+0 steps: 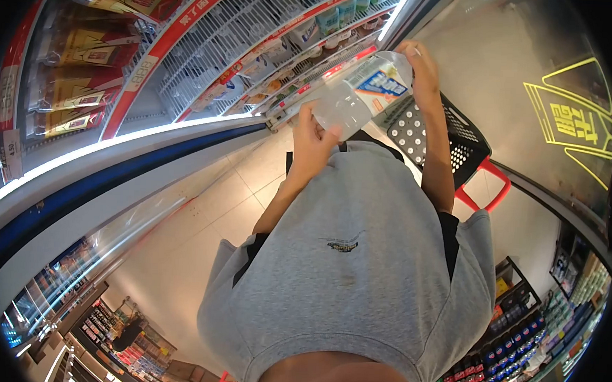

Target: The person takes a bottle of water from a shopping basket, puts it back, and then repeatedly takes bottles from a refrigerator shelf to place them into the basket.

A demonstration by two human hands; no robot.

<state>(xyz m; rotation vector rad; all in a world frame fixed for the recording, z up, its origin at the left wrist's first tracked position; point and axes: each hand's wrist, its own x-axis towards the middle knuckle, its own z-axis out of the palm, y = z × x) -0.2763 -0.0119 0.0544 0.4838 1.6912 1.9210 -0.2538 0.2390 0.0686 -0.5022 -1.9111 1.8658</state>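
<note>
A clear plastic bottle (358, 95) with a blue and white label is tilted in front of my chest, held between both hands. My left hand (313, 141) grips its lower end. My right hand (421, 71) holds its upper end near the cap. A black shopping basket (461, 140) with red handles hangs from my right forearm, just under the bottle. My grey T-shirt fills the middle of the view.
An open chilled display case (188, 53) with wire shelves, red price strips and packaged goods runs along the left and top. A pale tiled floor (200, 220) lies below. A yellow floor marking (576, 119) shows at right. Drink shelves (519, 347) stand at lower right.
</note>
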